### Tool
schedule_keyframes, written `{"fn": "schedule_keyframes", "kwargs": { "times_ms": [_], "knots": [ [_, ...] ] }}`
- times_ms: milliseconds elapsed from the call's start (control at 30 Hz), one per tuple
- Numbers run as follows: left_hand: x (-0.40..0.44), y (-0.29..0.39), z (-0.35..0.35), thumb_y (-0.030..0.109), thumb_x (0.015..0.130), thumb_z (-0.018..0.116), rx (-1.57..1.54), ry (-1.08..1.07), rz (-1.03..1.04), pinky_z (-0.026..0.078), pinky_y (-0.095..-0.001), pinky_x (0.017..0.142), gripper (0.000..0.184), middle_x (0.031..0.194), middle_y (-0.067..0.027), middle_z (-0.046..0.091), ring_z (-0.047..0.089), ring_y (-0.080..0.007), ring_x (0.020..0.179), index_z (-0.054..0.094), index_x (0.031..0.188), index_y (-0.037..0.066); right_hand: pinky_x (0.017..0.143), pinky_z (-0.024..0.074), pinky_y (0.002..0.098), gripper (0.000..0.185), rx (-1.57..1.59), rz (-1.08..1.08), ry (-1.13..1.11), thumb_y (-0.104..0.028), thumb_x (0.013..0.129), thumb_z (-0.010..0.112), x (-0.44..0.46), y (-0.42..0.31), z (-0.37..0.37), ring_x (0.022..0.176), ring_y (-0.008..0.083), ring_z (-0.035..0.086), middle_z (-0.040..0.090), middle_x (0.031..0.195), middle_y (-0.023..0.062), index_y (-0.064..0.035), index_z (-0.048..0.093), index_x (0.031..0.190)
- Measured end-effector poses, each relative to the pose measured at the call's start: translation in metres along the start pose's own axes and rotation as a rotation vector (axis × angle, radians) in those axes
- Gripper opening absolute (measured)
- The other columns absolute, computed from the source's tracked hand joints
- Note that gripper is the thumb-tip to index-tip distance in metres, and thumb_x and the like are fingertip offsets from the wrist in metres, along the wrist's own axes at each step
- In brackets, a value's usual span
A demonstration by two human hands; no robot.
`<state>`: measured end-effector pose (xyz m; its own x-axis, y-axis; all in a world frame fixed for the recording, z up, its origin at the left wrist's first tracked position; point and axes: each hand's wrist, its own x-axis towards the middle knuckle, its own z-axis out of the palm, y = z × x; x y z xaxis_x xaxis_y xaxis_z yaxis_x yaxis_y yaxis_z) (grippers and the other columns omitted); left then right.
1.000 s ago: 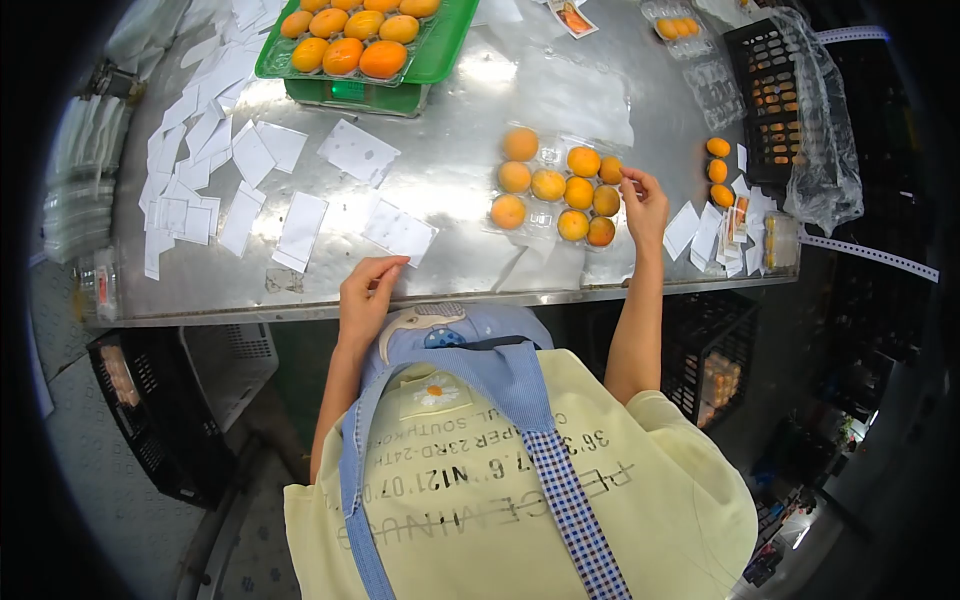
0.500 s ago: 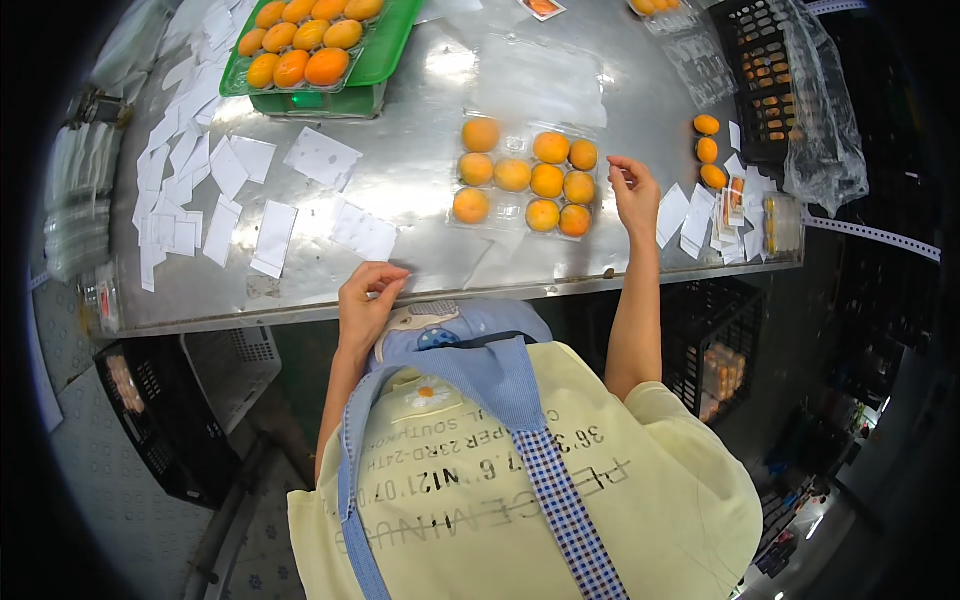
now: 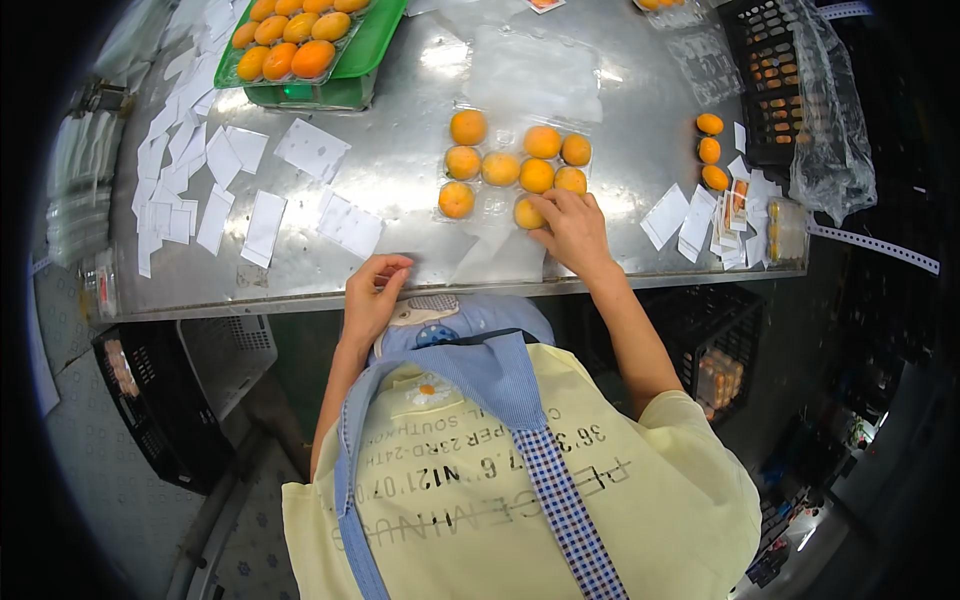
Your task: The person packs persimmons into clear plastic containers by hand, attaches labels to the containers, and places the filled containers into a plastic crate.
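Observation:
A clear plastic tray (image 3: pixel 493 215) with its lid (image 3: pixel 535 75) folded back lies on the table and carries several round, orange-yellow, apricot-like fruits (image 3: pixel 500 169). My right hand (image 3: pixel 575 230) is over the tray's front right corner, its fingers and thumb closed around a fruit (image 3: pixel 527 212) in the front row. That hand hides the corner place of the tray. At the table's front edge rests my left hand (image 3: pixel 374 290), its fingers curled toward the thumb and nothing visible in them.
A filled fruit tray sits on a green scale (image 3: pixel 365 60) at the back left. White paper slips (image 3: pixel 262 228) are spread over the left side. Three loose fruits (image 3: pixel 709 151), cards (image 3: pixel 738 205) and a black crate (image 3: pixel 765 90) stand at the right.
My right hand has moved left and toward me, from beside the tray onto its front right fruits. The left hand has stayed nearly in place. The view has shifted slightly.

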<state>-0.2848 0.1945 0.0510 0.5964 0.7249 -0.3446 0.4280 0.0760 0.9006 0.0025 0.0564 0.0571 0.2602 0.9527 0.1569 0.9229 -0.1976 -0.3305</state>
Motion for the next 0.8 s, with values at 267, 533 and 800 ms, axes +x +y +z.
{"fn": "schedule_keyframes", "kwargs": {
  "times_ms": [267,533,800],
  "knots": [
    [0.011,0.026,-0.019,0.009,0.087,0.060,-0.109,-0.153,0.026,0.048,-0.0255,0.069,0.023,0.096,-0.0049,0.065,0.059,-0.0120,0.080,0.062,0.110,0.006,0.063,0.0421,0.0263,0.037,0.774,0.398,-0.022,-0.010,0.072,0.072,-0.001,-0.032,-0.013,0.068,0.0144,0.052,0.060,0.095,0.0033,-0.0051,0.065,0.108],
    [0.012,0.078,-0.051,0.006,0.085,0.063,-0.785,-0.504,-0.012,0.049,-0.0297,0.089,0.044,0.114,-0.0099,0.060,0.059,-0.0164,0.101,0.049,0.127,0.001,0.070,0.0440,0.0246,0.051,0.848,-0.015,0.120,-0.003,0.070,0.072,0.039,-0.163,-0.022,0.084,0.0134,0.052,0.054,0.114,0.0089,-0.0020,0.058,0.119],
    [0.002,0.050,-0.114,-0.001,0.068,0.074,-0.342,-0.148,0.445,0.047,-0.0310,0.087,0.058,0.119,-0.0076,0.058,0.057,-0.0182,0.106,0.054,0.123,0.005,0.070,0.0462,0.0237,0.052,1.172,0.218,0.002,-0.007,0.072,0.073,0.067,-0.211,0.007,0.085,0.0116,0.056,0.057,0.111,0.0059,-0.0037,0.055,0.121]
  ]
}}
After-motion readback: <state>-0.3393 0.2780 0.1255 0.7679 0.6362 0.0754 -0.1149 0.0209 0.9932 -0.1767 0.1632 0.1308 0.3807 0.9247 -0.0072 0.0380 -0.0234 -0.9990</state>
